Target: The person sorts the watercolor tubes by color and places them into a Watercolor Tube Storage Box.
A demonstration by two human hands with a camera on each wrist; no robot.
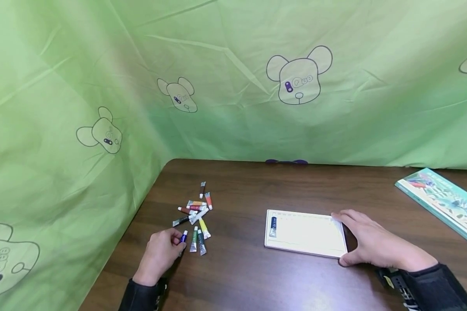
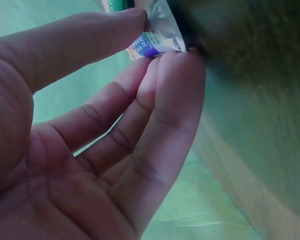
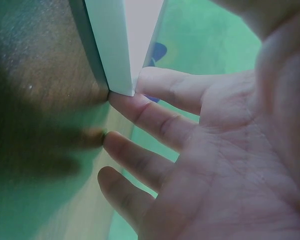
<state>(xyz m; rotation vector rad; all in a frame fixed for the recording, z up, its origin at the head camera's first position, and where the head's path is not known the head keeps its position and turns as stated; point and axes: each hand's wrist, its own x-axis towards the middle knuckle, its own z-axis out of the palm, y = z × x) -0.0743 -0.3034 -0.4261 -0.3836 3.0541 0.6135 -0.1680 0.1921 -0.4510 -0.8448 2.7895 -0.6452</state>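
Observation:
My left hand [image 1: 179, 240] rests on the brown table [image 1: 241, 276] and pinches a small blue paint tube [image 1: 183, 236] between thumb and fingers. The left wrist view shows its thumb [image 2: 90, 40] and fingertips on the tube's crimped end [image 2: 157, 42]. Several more paint tubes [image 1: 196, 216] lie scattered just beyond it. My right hand [image 1: 343, 237] lies against the right edge of a shallow white tray [image 1: 307, 235], index finger at the far corner, thumb at the near one. In the right wrist view one straight finger [image 3: 159, 120] touches the tray's corner [image 3: 112, 45]. One blue tube [image 1: 273, 226] lies at the tray's left end.
A flat box or book with a colourful cover [image 1: 443, 203] lies at the table's right. Green cloth printed with bear heads [image 1: 233, 86] hangs behind the table and along its left side. Bare tabletop lies between the tubes and the tray.

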